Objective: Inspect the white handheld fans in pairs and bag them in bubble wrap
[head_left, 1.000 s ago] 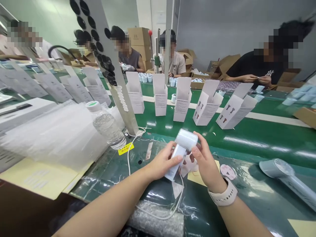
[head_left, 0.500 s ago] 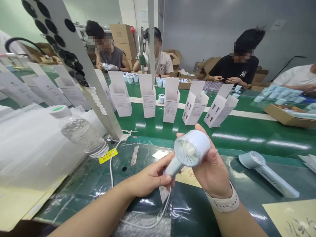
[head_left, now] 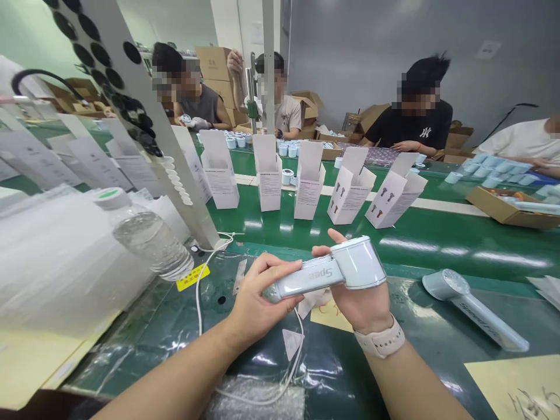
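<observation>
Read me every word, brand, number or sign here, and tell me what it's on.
"Spee", the rest unclear: held light-blue hair dryer
"Speed", the rest unclear: hair dryer lying at right
"NY": black T-shirt
Too small or blurred to read: print on white boxes, yellow sticker, brown carton, wall sheet
Handwriting, not legible: yellow paper at lower right

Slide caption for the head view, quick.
Left hand grips a pale blue gadget by the handle, right hand at its barrel, open white boxes beyond.
</observation>
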Motion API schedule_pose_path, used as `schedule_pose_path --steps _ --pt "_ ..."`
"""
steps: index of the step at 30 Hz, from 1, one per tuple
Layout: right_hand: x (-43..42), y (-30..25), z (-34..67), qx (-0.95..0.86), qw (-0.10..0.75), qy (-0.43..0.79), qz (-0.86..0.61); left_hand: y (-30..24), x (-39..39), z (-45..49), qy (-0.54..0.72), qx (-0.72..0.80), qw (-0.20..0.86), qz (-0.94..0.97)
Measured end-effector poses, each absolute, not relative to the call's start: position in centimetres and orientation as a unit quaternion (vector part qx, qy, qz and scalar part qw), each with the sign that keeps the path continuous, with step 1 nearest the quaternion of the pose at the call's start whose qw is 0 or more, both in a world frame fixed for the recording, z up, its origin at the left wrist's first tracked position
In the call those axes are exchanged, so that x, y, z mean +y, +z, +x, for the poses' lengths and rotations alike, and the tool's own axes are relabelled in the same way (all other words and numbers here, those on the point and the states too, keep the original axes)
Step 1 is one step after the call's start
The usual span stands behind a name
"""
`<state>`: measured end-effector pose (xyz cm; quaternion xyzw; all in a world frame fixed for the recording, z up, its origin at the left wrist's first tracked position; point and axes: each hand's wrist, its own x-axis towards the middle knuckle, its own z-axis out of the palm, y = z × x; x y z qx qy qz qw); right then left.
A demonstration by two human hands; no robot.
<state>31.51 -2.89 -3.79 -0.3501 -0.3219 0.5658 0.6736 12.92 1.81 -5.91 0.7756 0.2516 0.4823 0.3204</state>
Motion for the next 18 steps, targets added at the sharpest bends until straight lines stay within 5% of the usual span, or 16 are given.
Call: schedule_pose_path --steps 18 --pt "-4.4 -2.8 30.6 -0.396 0.705 0.488 -0.329 -6.2 2.5 13.4 0.486 0.287 0.362 0.742"
